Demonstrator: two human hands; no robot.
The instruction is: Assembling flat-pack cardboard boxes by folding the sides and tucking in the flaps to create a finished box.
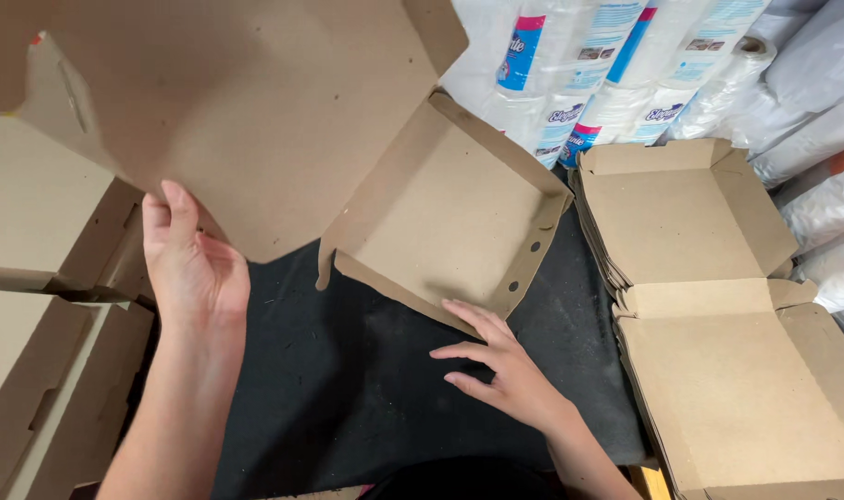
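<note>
The left hand [192, 264] is raised, palm turned inward, its fingers [179, 208] pointing up and held together, forearm running down to the lower left. The right hand [500, 366] lies low and flat, fingers spread and pointing left, wrist behind them at lower right.

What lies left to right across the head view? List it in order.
Folded boxes → left hand → half-folded cardboard box → right hand → stack of flat cardboard blanks.
</note>
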